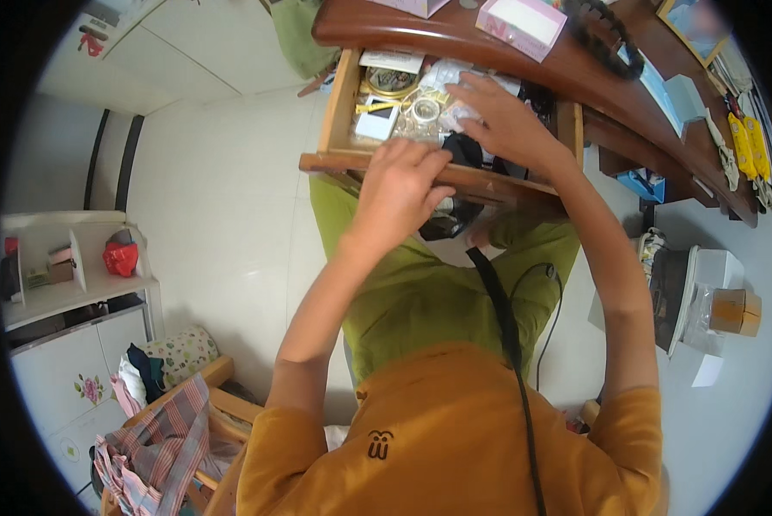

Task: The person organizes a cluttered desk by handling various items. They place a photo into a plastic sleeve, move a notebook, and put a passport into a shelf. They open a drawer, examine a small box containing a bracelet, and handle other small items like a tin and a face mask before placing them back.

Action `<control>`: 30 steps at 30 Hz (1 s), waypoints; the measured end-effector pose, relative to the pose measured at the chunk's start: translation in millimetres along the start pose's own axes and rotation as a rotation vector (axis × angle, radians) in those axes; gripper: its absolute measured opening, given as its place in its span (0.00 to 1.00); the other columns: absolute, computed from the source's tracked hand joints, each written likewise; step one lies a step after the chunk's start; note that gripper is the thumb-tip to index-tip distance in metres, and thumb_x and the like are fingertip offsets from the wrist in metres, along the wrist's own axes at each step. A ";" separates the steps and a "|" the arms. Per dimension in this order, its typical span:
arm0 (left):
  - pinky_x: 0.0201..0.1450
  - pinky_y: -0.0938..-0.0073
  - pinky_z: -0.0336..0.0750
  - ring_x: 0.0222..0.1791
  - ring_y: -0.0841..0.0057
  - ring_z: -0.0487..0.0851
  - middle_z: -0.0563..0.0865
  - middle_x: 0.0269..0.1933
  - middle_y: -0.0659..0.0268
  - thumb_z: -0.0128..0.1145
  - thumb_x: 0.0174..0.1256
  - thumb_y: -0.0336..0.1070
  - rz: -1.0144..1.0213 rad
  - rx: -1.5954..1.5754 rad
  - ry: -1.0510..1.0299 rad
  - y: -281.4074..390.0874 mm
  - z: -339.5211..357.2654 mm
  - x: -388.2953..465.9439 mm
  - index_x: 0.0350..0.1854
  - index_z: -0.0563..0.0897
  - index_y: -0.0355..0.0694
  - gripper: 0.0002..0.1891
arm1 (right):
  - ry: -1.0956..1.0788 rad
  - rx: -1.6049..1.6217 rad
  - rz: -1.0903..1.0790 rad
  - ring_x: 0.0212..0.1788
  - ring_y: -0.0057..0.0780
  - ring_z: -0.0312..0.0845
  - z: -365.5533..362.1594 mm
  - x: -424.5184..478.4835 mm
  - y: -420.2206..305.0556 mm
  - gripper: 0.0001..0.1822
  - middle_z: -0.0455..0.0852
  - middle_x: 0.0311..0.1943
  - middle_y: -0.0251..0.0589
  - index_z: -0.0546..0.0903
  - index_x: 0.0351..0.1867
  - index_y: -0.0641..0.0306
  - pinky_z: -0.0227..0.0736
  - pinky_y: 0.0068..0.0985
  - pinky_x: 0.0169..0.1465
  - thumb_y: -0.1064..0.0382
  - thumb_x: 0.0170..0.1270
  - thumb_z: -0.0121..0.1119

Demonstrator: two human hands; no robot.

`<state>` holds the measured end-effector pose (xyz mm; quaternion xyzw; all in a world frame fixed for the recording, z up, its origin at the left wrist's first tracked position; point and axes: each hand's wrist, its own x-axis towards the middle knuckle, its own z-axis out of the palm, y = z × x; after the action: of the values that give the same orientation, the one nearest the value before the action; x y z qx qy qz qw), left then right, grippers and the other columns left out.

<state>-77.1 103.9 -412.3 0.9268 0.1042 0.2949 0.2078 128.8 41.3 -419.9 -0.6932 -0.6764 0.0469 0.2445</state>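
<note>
A wooden drawer (332, 122) is pulled out from beneath the desk top, full of small items. My left hand (399, 184) grips its front panel (334, 161), fingers over the top edge and thumb on the outer side. Inside, my right hand (505, 119) hovers with fingers spread over crumpled clear and white plastic packaging (447, 77); nothing shows in its grasp. Left of that hand lie a roll of tape (425, 111), a round gold-rimmed tin (391, 80), a white device with a dark screen (376, 122) and a yellow strip (376, 107). Something black (463, 151) sits near the drawer front.
On the brown desk (418, 29) stand an open pink box (521, 26), a black hair band (608, 39), a picture frame (695, 29) and yellow packets (749, 145). A black bag (447, 226) shows below the drawer. A black strap (499, 290) hangs down my front.
</note>
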 end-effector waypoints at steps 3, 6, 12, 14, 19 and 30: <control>0.48 0.62 0.72 0.41 0.63 0.80 0.83 0.37 0.59 0.64 0.48 0.26 0.007 -0.019 0.300 -1.8 -24.8 -20.8 0.37 0.81 0.36 0.12 | 0.103 0.301 0.166 0.35 0.44 0.78 -33.6 -37.0 -71.4 0.08 0.82 0.32 0.47 0.80 0.38 0.66 0.71 0.32 0.40 0.65 0.60 0.55; 0.47 0.62 0.73 0.41 0.61 0.80 0.83 0.38 0.59 0.56 0.52 0.22 -0.229 0.041 0.496 -17.4 -44.0 -55.9 0.37 0.81 0.35 0.09 | -0.295 0.656 0.052 0.28 0.45 0.76 -36.4 -90.3 -102.3 0.07 0.82 0.26 0.46 0.80 0.30 0.67 0.69 0.31 0.33 0.67 0.58 0.53; 0.50 0.63 0.71 0.46 0.55 0.76 0.79 0.44 0.53 0.52 0.55 0.23 -0.537 0.270 0.397 -97.2 -11.4 -137.1 0.45 0.77 0.34 0.14 | -0.608 0.311 0.464 0.37 0.49 0.78 201.4 -125.8 -0.7 0.12 0.82 0.30 0.52 0.80 0.35 0.68 0.71 0.39 0.40 0.64 0.59 0.47; 0.55 0.61 0.68 0.50 0.55 0.73 0.77 0.49 0.51 0.53 0.55 0.24 -0.643 0.273 0.321 -105.8 4.9 -153.4 0.48 0.76 0.34 0.15 | -0.865 0.033 0.631 0.38 0.48 0.78 258.7 -116.5 42.9 0.12 0.82 0.32 0.53 0.80 0.35 0.68 0.71 0.39 0.41 0.64 0.59 0.47; 0.56 0.57 0.65 0.51 0.52 0.71 0.74 0.52 0.50 0.55 0.54 0.28 -0.787 0.377 0.276 -115.6 16.2 -176.5 0.48 0.76 0.34 0.17 | -0.946 -0.143 0.770 0.38 0.48 0.78 312.0 -113.9 81.4 0.11 0.81 0.32 0.52 0.79 0.36 0.68 0.70 0.38 0.41 0.64 0.59 0.48; 0.51 0.66 0.68 0.47 0.60 0.73 0.79 0.45 0.58 0.58 0.50 0.36 -0.769 0.520 -0.009 -137.0 22.5 -156.6 0.38 0.80 0.38 0.12 | -0.962 -0.157 1.004 0.40 0.46 0.77 365.2 -153.7 89.8 0.11 0.81 0.34 0.52 0.78 0.38 0.69 0.70 0.37 0.42 0.65 0.59 0.49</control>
<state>-199.5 169.4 -568.9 0.8436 0.5098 0.1564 0.0633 54.0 -2.6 -816.8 -0.8397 -0.3091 0.4069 -0.1840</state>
